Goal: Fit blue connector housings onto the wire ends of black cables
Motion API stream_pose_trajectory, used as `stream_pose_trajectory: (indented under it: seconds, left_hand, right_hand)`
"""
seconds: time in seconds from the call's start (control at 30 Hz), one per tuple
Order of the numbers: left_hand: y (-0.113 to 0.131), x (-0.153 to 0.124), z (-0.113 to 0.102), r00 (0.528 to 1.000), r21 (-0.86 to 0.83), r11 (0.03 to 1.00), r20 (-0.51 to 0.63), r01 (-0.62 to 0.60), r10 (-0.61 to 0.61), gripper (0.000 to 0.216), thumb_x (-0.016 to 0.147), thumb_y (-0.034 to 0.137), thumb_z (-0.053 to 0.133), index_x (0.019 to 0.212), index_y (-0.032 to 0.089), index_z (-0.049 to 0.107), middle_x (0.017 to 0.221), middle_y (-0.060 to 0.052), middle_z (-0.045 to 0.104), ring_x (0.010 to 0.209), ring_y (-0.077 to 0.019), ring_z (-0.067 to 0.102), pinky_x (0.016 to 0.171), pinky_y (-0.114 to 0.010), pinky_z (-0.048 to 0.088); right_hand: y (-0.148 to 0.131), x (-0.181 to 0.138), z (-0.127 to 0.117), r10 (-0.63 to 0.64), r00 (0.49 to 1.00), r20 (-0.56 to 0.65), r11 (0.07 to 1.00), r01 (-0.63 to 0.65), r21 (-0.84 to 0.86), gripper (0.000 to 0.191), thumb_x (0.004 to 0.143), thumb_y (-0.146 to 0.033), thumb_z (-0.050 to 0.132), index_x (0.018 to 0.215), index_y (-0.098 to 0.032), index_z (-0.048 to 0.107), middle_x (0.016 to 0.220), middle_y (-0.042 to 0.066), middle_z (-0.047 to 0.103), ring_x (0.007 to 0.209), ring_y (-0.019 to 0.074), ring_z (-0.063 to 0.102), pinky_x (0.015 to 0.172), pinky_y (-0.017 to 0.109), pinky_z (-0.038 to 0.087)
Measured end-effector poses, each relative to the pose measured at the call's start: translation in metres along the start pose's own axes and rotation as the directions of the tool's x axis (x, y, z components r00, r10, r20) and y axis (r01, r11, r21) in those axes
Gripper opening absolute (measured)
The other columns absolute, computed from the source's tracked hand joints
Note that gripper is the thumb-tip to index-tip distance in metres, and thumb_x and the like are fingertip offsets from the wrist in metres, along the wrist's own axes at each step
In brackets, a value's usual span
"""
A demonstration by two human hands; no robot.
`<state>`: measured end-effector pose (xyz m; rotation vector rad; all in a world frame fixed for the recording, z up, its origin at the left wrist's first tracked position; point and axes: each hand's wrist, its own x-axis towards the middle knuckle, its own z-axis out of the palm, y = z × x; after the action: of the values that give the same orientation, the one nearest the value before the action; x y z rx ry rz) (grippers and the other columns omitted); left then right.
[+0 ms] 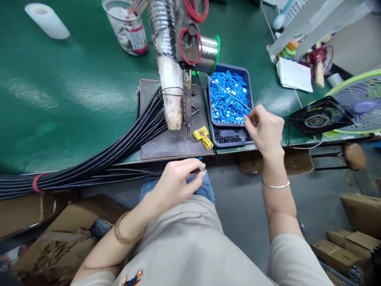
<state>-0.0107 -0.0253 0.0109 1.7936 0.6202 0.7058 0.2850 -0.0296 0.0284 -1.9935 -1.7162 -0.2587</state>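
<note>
My left hand [176,183] is below the table edge, its fingers pinched on the end of a thin black cable [125,171] drawn from the black cable bundle [119,149]. My right hand [264,128] hovers at the near right corner of a dark blue tray [249,85], thumb and fingers pinched over the small blue parts [228,97]; whether a part is between the fingertips is unclear. The tray's near section holds small black pieces [229,138]. A soldering iron tip [188,119] hangs over a metal plate [166,145].
A yellow clip [203,137] lies on the plate. A solder spool [208,53], a fume hose [166,51] and a plastic cup [127,26] stand behind. A black fan [320,117] and a green fan [361,103] sit at right. Cardboard boxes [345,250] lie on the floor.
</note>
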Motion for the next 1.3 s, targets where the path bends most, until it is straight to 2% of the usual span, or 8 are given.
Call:
stream_pose_trajectory:
  seconds: [0.13,0.27,0.33,0.57,0.8,0.93,1.13,1.3]
  left_hand:
    - [-0.027,-0.010,0.009,0.895,-0.498,0.817,-0.162,0.290,-0.416,0.007,0.077,0.020,0.070,0.075,0.015,0.065,0.062,0.001,0.059,0.051,-0.0068,0.048,0.047,-0.017,0.035]
    - [-0.028,-0.026,-0.012,0.676,-0.790,0.581,-0.320,0.196,-0.664,0.013,0.073,0.019,0.073,0.075,0.015,0.061,0.058,0.005,0.051,0.040,0.0000,0.026,0.038,-0.015,0.017]
    - [-0.024,-0.028,-0.023,0.633,-0.831,0.539,-0.342,0.142,-0.694,0.014,0.071,0.015,0.072,0.073,0.015,0.058,0.058,0.005,0.051,0.039,0.0000,0.028,0.038,-0.015,0.018]
    - [-0.017,-0.014,-0.027,0.673,-0.816,0.566,-0.354,0.118,-0.650,0.012,0.070,0.013,0.070,0.072,0.014,0.057,0.059,0.004,0.053,0.037,0.0001,0.030,0.037,-0.015,0.018]
    - [-0.013,0.004,-0.013,0.729,-0.725,0.686,-0.434,0.066,-0.529,0.016,0.068,0.016,0.072,0.072,0.015,0.056,0.057,0.005,0.051,0.040,0.0002,0.028,0.038,-0.015,0.013]
    - [-0.020,0.009,-0.009,0.783,-0.725,0.682,-0.368,0.096,-0.501,0.018,0.068,0.019,0.072,0.071,0.015,0.055,0.053,0.007,0.048,0.040,0.0003,0.026,0.039,-0.015,0.013]
    - [-0.024,0.018,0.001,0.844,-0.675,0.738,-0.389,0.011,-0.369,0.013,0.065,0.011,0.070,0.066,0.014,0.057,0.054,0.008,0.048,0.047,-0.0009,0.037,0.048,-0.015,0.033]
    - [-0.023,0.020,0.005,0.874,-0.656,0.755,-0.355,0.020,-0.331,0.013,0.068,0.011,0.069,0.066,0.015,0.057,0.056,0.007,0.052,0.048,-0.0018,0.039,0.050,-0.016,0.035]
  right_hand:
    - [0.009,0.019,0.027,-0.046,0.999,0.019,0.990,0.043,0.133,0.010,0.082,-0.025,0.067,0.075,-0.021,0.060,0.072,-0.001,0.064,0.065,0.0145,0.056,0.067,0.030,0.043]
    - [0.012,0.027,0.034,-0.095,0.988,0.124,0.906,0.034,0.422,0.011,0.081,-0.021,0.066,0.073,-0.020,0.058,0.083,0.001,0.071,0.076,0.0145,0.064,0.064,0.026,0.044]
    - [0.016,0.029,0.035,-0.143,0.975,0.167,0.865,0.042,0.499,0.012,0.080,-0.018,0.065,0.072,-0.020,0.057,0.088,0.001,0.073,0.083,0.0149,0.067,0.067,0.026,0.045]
    - [0.024,0.041,0.042,-0.309,0.926,0.216,0.876,0.189,0.444,0.010,0.081,-0.017,0.064,0.073,-0.021,0.059,0.095,0.002,0.074,0.090,0.0175,0.068,0.081,0.031,0.049]
    - [0.017,0.039,0.034,-0.089,0.996,-0.016,0.926,0.089,0.366,0.006,0.079,-0.017,0.069,0.074,-0.020,0.068,0.075,0.001,0.072,0.068,0.0123,0.065,0.064,0.026,0.048]
    - [-0.014,0.009,0.015,0.100,0.960,-0.261,0.865,0.046,0.500,0.006,0.080,-0.021,0.074,0.084,-0.018,0.070,0.081,0.007,0.074,0.065,0.0157,0.070,0.057,0.030,0.051]
    - [-0.098,-0.060,0.008,0.051,0.999,0.003,0.586,-0.033,0.810,0.014,0.076,-0.011,0.076,0.074,-0.020,0.066,0.079,0.002,0.074,0.069,0.0152,0.072,0.059,0.028,0.060]
    - [-0.125,-0.075,0.034,0.020,0.967,-0.255,0.747,0.155,0.646,0.014,0.080,-0.008,0.073,0.083,-0.021,0.067,0.088,0.001,0.075,0.081,0.0168,0.073,0.073,0.033,0.062]
